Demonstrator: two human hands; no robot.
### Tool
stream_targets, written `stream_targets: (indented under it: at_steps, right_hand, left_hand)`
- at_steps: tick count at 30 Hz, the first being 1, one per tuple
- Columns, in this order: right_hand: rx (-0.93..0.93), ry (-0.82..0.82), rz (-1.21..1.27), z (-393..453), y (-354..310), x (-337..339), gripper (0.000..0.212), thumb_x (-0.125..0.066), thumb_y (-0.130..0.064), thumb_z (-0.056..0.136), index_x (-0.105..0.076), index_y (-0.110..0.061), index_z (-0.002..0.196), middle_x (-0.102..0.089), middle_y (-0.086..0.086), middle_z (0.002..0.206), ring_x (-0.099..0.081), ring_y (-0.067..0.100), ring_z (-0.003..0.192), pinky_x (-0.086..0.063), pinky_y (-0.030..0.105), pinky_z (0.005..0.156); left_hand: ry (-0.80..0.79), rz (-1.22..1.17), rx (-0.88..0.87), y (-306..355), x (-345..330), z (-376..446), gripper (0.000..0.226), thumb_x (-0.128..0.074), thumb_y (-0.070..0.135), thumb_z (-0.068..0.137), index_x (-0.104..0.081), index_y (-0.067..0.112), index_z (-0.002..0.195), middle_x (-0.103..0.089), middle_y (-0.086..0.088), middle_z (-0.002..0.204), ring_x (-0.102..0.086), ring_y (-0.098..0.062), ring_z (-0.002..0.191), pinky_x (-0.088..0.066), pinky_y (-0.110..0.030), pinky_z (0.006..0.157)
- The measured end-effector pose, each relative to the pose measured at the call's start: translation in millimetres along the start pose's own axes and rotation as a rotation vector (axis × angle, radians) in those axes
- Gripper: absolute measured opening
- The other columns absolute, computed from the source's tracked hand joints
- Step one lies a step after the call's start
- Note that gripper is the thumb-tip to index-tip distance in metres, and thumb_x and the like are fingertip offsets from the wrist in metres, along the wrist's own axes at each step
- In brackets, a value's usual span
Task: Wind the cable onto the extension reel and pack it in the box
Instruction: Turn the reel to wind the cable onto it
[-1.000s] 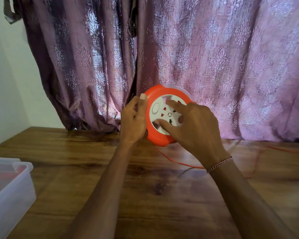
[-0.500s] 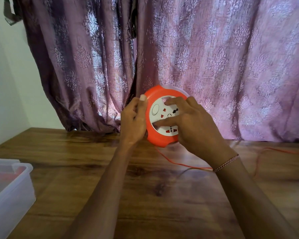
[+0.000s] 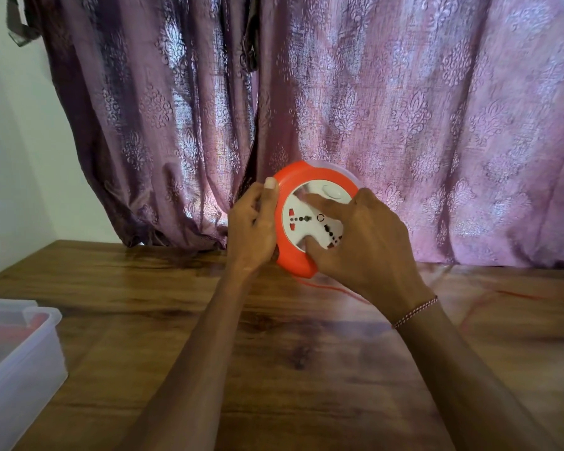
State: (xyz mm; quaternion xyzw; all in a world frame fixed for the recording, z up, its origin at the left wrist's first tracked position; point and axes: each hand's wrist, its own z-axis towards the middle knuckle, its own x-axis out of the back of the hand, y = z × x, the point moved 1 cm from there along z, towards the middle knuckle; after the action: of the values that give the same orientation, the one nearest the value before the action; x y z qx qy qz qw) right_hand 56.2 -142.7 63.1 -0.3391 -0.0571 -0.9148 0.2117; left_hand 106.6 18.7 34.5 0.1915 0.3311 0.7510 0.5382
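Dim backlit scene, blurred fingers

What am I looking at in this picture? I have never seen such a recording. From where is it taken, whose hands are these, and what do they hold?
The camera sits on a person's head and looks forward and down, so both arms belong to the wearer. There is no machine. The left hand grips the edge of an orange extension reel, held up above a wooden table. The right hand has its fingers on the reel's white socket face. A thin orange cable trails from the reel across the table. A clear plastic box stands at the left. A purple curtain hangs behind.
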Motion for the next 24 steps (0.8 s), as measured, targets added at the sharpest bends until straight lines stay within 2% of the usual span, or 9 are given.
stream_targets:
  at_steps: [4, 8, 11, 13, 14, 16, 18, 21, 24]
  right_hand:
    - [-0.095, 0.094, 0.031, 0, -3, -1, 0.069, -0.059, -0.072, 0.068, -0.057, -0.043, 0.129, -0.070, 0.003, 0.088, -0.065, 0.028, 0.084, -0.051, 0.035, 0.067]
    - [-0.062, 0.074, 0.049, 2, -2, 1, 0.066, -0.057, -0.071, 0.073, -0.058, -0.037, 0.130, -0.068, 0.002, 0.090, -0.064, 0.026, 0.086, -0.049, 0.034, 0.069]
    - [0.008, 0.101, 0.082, 5, 1, 7, 0.050, -0.062, -0.058, 0.082, -0.065, -0.031, 0.124, -0.065, 0.004, 0.092, -0.057, 0.026, 0.089, -0.049, 0.036, 0.067]
    - [0.141, 0.120, 0.134, 7, 4, 10, 0.026, -0.065, -0.035, 0.086, -0.073, -0.025, 0.109, -0.062, 0.004, 0.095, -0.053, 0.028, 0.091, -0.050, 0.041, 0.069]
    - [0.223, 0.088, 0.148, 8, 7, 11, 0.021, -0.061, -0.024, 0.087, -0.076, -0.025, 0.102, -0.063, 0.005, 0.102, -0.052, 0.029, 0.095, -0.050, 0.043, 0.072]
    - [0.322, -0.036, 0.142, 8, 10, 11, 0.038, -0.046, -0.015, 0.081, -0.077, -0.032, 0.095, -0.059, 0.005, 0.122, -0.048, 0.031, 0.105, -0.049, 0.042, 0.081]
    - [0.320, -0.121, 0.075, 8, 9, 10, 0.041, -0.056, -0.010, 0.077, -0.075, -0.040, 0.099, -0.054, 0.004, 0.133, -0.044, 0.032, 0.110, -0.049, 0.043, 0.083]
    - [0.305, -0.109, -0.081, 5, 7, 7, 0.048, -0.078, -0.010, 0.069, -0.073, -0.044, 0.102, -0.056, 0.003, 0.133, -0.044, 0.033, 0.107, -0.046, 0.044, 0.077]
    - [0.305, -0.059, -0.134, 5, 6, 4, 0.040, -0.070, -0.020, 0.076, -0.071, -0.048, 0.105, -0.056, 0.002, 0.132, -0.040, 0.032, 0.104, -0.040, 0.043, 0.073]
  left_hand:
    - [-0.001, 0.013, -0.002, -2, -1, 0, 0.043, -0.047, 0.045, 0.103, -0.044, 0.031, 0.063, -0.048, 0.014, 0.056, -0.043, -0.004, 0.057, -0.039, -0.026, 0.055]
    - [0.000, 0.002, 0.008, -3, 0, 0, 0.042, -0.046, 0.047, 0.103, -0.045, 0.029, 0.065, -0.051, 0.014, 0.057, -0.047, -0.003, 0.056, -0.041, -0.022, 0.055]
    - [0.009, 0.000, 0.010, -3, 1, 1, 0.041, -0.045, 0.048, 0.103, -0.049, 0.031, 0.066, -0.057, 0.016, 0.058, -0.051, 0.002, 0.056, -0.042, -0.016, 0.055]
    - [0.011, 0.011, 0.013, -2, 1, 1, 0.041, -0.045, 0.050, 0.102, -0.051, 0.035, 0.064, -0.058, 0.016, 0.059, -0.051, 0.001, 0.057, -0.042, -0.018, 0.056]
    - [0.011, 0.007, 0.018, -1, 1, 1, 0.041, -0.045, 0.052, 0.101, -0.051, 0.037, 0.063, -0.058, 0.015, 0.060, -0.051, 0.000, 0.058, -0.043, -0.019, 0.056]
    - [0.008, -0.005, 0.027, -1, 2, 0, 0.041, -0.045, 0.057, 0.098, -0.051, 0.035, 0.064, -0.058, 0.011, 0.061, -0.053, -0.003, 0.060, -0.045, -0.025, 0.058]
    - [-0.002, -0.002, 0.034, -1, 2, 0, 0.042, -0.045, 0.060, 0.097, -0.051, 0.032, 0.066, -0.059, 0.004, 0.063, -0.056, -0.009, 0.063, -0.048, -0.033, 0.060]
    - [0.005, 0.011, 0.040, -1, 2, -1, 0.047, -0.044, 0.061, 0.096, -0.053, 0.022, 0.071, -0.062, -0.010, 0.068, -0.057, -0.015, 0.066, -0.051, -0.046, 0.065]
    - [0.020, 0.019, 0.046, -2, 4, 0, 0.057, -0.044, 0.061, 0.095, -0.053, 0.008, 0.078, -0.064, -0.023, 0.077, -0.061, -0.029, 0.069, -0.052, -0.055, 0.069]
